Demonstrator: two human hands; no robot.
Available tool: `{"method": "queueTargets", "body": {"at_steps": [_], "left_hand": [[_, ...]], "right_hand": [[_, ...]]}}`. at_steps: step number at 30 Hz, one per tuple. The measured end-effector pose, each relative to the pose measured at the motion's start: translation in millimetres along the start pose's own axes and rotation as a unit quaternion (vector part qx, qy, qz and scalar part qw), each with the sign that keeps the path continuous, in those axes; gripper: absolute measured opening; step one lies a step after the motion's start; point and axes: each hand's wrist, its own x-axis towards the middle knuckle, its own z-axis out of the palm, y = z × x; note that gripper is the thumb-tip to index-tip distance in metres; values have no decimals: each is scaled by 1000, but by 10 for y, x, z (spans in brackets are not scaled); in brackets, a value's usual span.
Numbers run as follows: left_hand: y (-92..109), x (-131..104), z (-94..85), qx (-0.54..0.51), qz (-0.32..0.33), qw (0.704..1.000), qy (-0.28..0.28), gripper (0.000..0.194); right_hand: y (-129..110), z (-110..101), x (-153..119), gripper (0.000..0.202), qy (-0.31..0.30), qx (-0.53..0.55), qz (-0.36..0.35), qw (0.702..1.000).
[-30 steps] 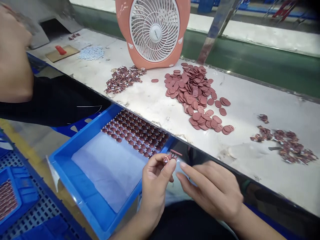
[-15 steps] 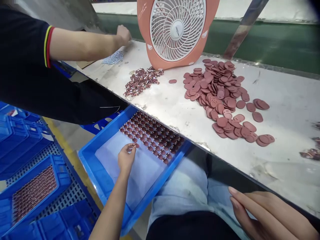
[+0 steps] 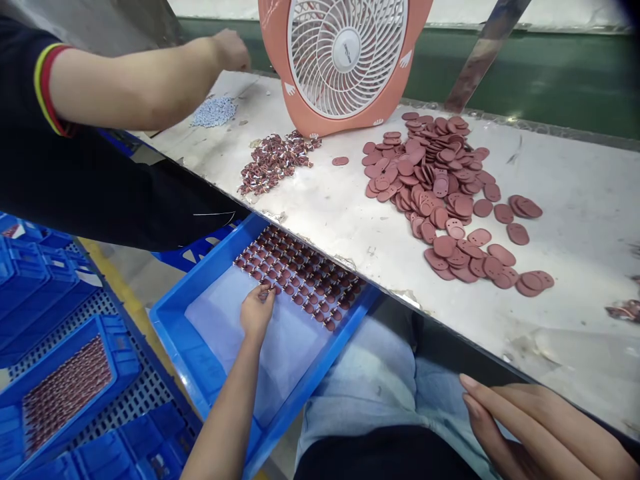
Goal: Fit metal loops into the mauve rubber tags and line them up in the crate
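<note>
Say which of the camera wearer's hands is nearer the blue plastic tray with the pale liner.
Left. The left hand is inside the tray; the right hand is outside, to its right.

Tray [image 3: 187, 350] bright blue; liner sheet [image 3: 225, 320] pale lavender. Rowed pieces [image 3: 287, 272] dark red-brown, flecked white. Loose oval discs [image 3: 433, 173] brick red. Small-part heap [image 3: 274, 162] maroon, speckled white. Pellets [image 3: 215, 112] pale blue. Surface [image 3: 320, 213] off-white, grey-scuffed. Fan [image 3: 346, 50]: coral housing [image 3: 277, 43], white grille [image 3: 350, 93], white handprint motifs [image 3: 406, 59]. Co-worker's sleeve [image 3: 17, 83] near-black, cuff [image 3: 47, 90] banded yellow and red. Jeans [image 3: 360, 373] faded light blue. Floor stripe [image 3: 120, 288] yellow.
</note>
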Motion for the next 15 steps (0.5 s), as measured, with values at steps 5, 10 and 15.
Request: {"method": "queueTargets", "body": {"at_steps": [5,10,15], "left_hand": [[-9,28,-5,21,-6,1000,10,34],[-2,49,-23,39,-7,999,13,34],[2,58,-17,55,-5,998,11,35]], "right_hand": [[19,9,-52,26,5,-5,10,1000],[32,15,-49,27,-2,-8,9,1000],[4,-12,81,25,7,-6,-10,1000]]}}
